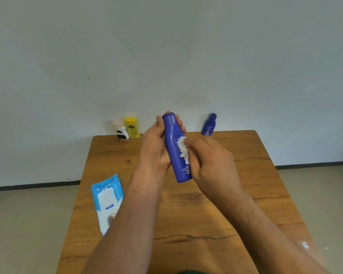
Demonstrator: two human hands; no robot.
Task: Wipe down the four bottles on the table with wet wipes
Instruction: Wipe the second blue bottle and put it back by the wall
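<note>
My left hand [154, 144] grips a tall blue bottle [175, 153] near its cap and holds it above the middle of the wooden table [186, 210]. My right hand [210, 165] holds a crumpled white wet wipe [183, 148] and presses it against the bottle's front label. At the table's far edge stand a small white bottle [120, 129] and a yellow bottle [132, 127] side by side on the left. A small blue bottle [209, 124] stands on the right.
A blue and white pack of wet wipes [107, 200] lies at the table's left edge, partly under my left forearm. A pale wall rises right behind the table. Beige floor lies on both sides.
</note>
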